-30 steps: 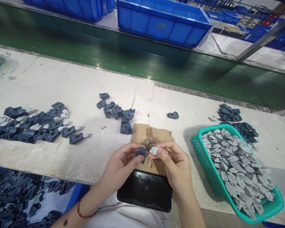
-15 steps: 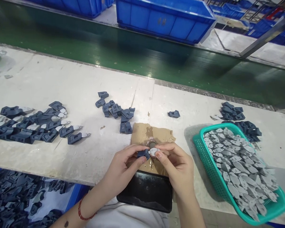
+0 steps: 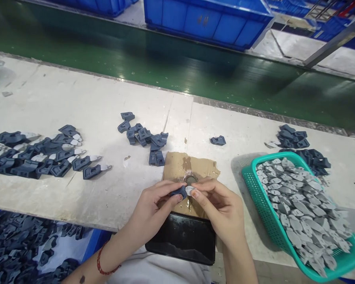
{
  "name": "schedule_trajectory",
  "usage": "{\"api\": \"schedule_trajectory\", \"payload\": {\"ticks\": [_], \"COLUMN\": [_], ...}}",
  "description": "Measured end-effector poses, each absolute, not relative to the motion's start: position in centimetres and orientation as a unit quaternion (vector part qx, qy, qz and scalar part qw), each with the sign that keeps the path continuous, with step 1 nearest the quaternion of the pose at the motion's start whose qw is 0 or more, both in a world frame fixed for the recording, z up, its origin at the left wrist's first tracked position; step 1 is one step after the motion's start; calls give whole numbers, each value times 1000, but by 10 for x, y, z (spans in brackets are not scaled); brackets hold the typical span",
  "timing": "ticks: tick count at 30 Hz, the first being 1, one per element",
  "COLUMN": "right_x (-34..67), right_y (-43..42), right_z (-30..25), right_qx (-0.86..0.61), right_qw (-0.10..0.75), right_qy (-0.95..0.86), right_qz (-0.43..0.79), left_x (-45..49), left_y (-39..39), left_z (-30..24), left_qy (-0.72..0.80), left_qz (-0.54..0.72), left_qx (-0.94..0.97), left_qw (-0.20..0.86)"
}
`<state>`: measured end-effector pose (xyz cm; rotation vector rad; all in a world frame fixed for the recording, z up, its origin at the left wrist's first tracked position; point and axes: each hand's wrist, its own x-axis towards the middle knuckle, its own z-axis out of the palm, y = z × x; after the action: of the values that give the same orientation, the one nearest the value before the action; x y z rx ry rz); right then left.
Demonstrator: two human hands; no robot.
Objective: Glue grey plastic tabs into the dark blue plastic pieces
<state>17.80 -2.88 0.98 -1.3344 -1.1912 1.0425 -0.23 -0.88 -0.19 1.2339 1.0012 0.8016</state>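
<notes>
Blue piece (image 3: 179,192) pinched in left hand (image 3: 154,209) fingertips, butted vs grey insert (image 3: 189,190) pinched by right hand (image 3: 221,209); both over cardboard (image 3: 180,165) nr front edge of table (image 3: 77,98); prob. light, stiff, small, easy to drop; grip flat sides.

Bright, even overhead light; soft shadows; sharp centre; edges slightly bowed.
</notes>
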Motion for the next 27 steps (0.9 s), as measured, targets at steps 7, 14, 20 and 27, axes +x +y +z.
{"api": "schedule_trajectory", "payload": {"ticks": [7,14,20,27], "right_x": [181,178,176,175], "right_y": [-27,-31,-29,-25], "right_z": [10,8,11,20], "right_qx": [-561,-551,-543,-527], "right_qw": [481,503,486,468], "right_qy": [-488,-474,-498,-491], "right_qz": [464,468,470,512], "left_x": [-4,-1,-3,-5], "left_y": [-9,-11,-11,-10], "left_z": [2,4,6,10], "left_qy": [438,444,426,397], "left_qz": [336,304,293,285], "left_qx": [558,584,632,654], "left_qw": [620,608,577,577]}}
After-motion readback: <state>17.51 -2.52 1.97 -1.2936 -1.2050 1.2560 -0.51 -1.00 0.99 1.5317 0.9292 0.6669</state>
